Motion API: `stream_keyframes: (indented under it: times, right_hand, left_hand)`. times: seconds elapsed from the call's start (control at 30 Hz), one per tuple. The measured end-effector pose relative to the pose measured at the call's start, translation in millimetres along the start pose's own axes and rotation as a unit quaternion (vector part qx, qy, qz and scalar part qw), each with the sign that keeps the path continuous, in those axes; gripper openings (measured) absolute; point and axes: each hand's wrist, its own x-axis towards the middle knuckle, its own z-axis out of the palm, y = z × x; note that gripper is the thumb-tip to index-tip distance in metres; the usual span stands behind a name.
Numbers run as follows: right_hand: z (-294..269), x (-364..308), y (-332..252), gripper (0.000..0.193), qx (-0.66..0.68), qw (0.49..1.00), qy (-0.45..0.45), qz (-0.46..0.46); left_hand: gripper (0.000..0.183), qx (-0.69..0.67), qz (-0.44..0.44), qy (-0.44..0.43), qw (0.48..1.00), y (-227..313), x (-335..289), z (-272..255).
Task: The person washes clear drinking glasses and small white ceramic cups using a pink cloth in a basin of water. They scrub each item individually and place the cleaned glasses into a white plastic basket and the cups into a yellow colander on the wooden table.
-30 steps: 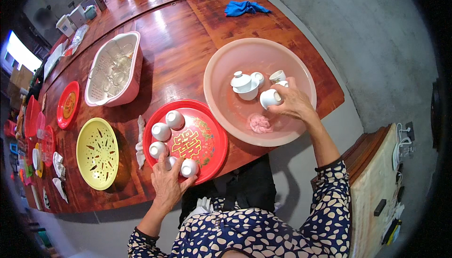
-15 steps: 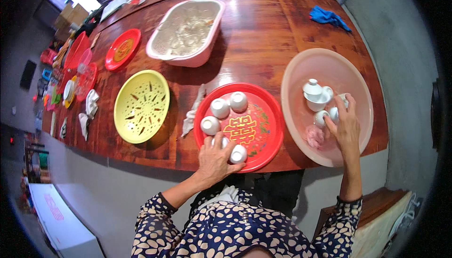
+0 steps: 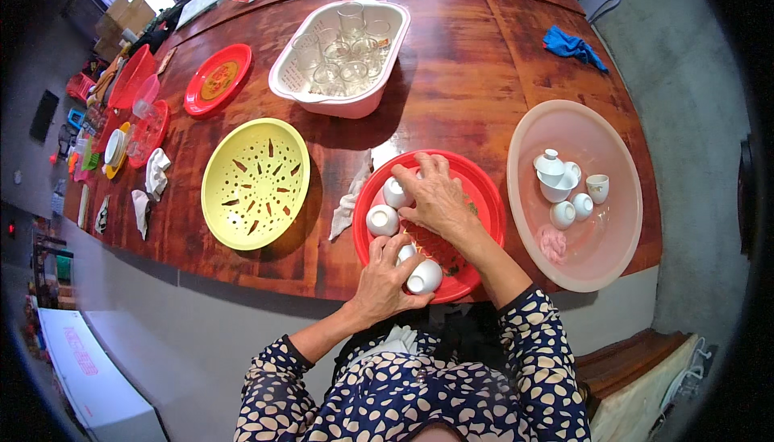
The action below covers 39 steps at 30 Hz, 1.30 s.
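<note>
A round red tray (image 3: 490, 224) at the table's front edge holds several upside-down small white cups. My left hand (image 3: 375, 285) curls round two of them at the tray's near left, one a white cup (image 3: 425, 277) by the thumb. Farther up the tray, my right hand (image 3: 442, 200) has its fingers bent over a white cup (image 3: 397, 193) and another partly hidden one. Between the hands stands an untouched white cup (image 3: 382, 220). To the right, a pink basin (image 3: 617, 236) contains a lidded white cup (image 3: 551, 169), several small white cups and a pink cloth (image 3: 552, 244).
A yellow colander (image 3: 255, 184) stands left of the tray, with a crumpled white cloth (image 3: 348, 208) between. Behind is a white-pink basket (image 3: 339, 106) of drinking glasses. A red plate (image 3: 218, 79) lies far left; a blue cloth (image 3: 574, 47) lies far right.
My right hand has moved left from the pink basin to the cups on the tray's far side. My left hand stays at the near left cups. The view has shifted slightly.
</note>
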Motion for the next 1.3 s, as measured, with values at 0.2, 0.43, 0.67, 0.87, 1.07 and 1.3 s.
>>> stream_keyframes:
  times: [0.2,0.43,0.67,0.87,1.07,1.3]
  right_hand:
    - [1,10,6,0.059,-0.076,0.992,-0.066,-0.072]
    - [4,20,15,0.046,-0.123,0.981,-0.082,-0.122]
    - [-1,24,16,0.032,-0.103,0.979,-0.111,-0.136]
    - [2,10,28,0.034,-0.075,0.987,-0.007,-0.144]
    - [-18,-25,19,0.044,-0.007,0.98,0.146,-0.138]
    - [-116,-108,29,0.065,0.35,0.904,0.243,-0.028]
  left_hand:
    - [0.057,-0.028,0.03,0.014,0.999,-9,-1,-4]
    - [0.058,-0.046,0.031,0.022,0.998,-10,-2,-3]
    - [0.057,-0.033,0.028,0.017,0.999,-9,-1,-3]
    - [0.054,-0.004,0.037,0.018,0.999,-2,1,-2]
    - [0.055,0.009,0.049,0.028,0.998,-3,2,4]
    - [0.053,-0.018,0.032,0.041,0.998,-4,-4,8]
